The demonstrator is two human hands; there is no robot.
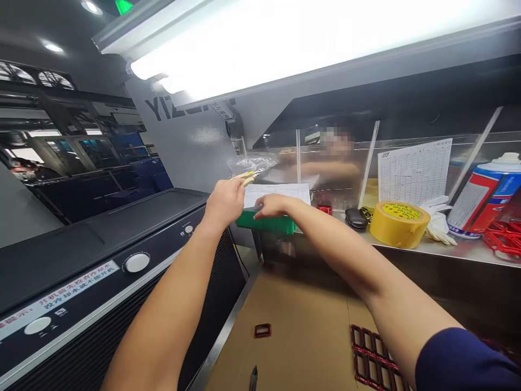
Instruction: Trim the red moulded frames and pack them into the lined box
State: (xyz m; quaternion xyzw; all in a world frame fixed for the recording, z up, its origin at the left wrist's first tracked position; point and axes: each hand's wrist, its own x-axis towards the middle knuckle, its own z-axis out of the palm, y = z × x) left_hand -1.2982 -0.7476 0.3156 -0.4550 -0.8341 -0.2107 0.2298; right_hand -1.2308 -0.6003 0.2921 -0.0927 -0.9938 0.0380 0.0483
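Observation:
My left hand (226, 204) is raised over the left end of the shelf, its fingers closed around a pair of yellow-handled pliers (249, 177) that points to the right. Just right of it, my right hand (273, 206) hangs over a green plastic bin (268, 221); its visible fingers are bent and apart, with nothing seen between them. The bin's contents are hidden from this angle. Behind both hands lie a printed sheet (291, 190) and a clear plastic bag (253, 163).
Yellow tape (399, 225), a white glove (438, 220), a spray can (484, 195) and red parts (507, 239) stand along the shelf. Below, cardboard (301, 304) carries a single red frame (262, 330), several grouped frames (372, 353) and a pen-like dark tip (253, 377). A black machine panel (163, 250) borders the left.

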